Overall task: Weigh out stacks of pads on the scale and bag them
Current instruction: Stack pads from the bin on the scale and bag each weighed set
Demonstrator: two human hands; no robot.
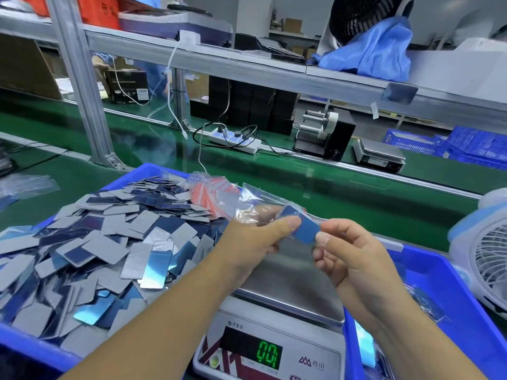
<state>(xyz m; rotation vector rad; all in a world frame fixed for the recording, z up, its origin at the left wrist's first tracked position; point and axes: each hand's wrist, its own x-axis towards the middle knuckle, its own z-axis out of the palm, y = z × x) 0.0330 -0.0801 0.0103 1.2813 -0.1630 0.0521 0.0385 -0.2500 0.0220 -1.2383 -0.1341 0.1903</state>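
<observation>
The left hand pinches a clear bag between thumb and curled fingers, while the right hand pinches a small blue stack of pads at the bag's mouth, partly inside it. Both hover above the steel pan of the scale, whose green display shows zeros. To the left, a blue tray is heaped with loose grey and blue pads, a bundle of red-striped zip bags lying on top. To the right, another blue bin holds a few filled bags.
</observation>
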